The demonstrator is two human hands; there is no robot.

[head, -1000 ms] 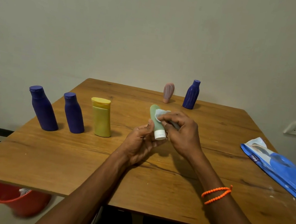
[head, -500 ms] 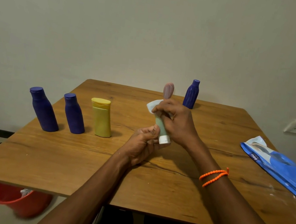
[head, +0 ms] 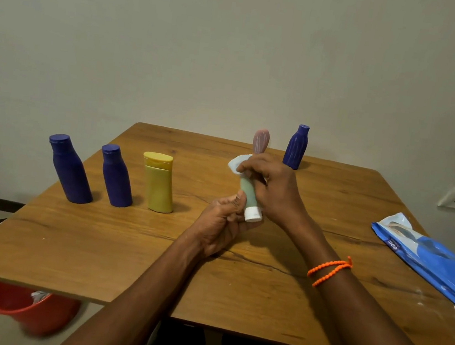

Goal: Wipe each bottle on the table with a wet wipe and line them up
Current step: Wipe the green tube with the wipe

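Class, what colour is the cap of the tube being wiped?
White, on the green tube's cap, seen in the head view.

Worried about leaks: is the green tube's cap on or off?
On. The white cap sits on the lower end of the green tube, beside the left hand. Whether it is tight, cannot tell.

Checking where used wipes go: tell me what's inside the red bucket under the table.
The red plastic bucket shows something crumpled and white at its rim; the wooden table hides the rest.

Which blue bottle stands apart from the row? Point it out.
The ribbed blue bottle at the table's far edge, beside the pink bottle; the other two stand left by the yellow bottle.
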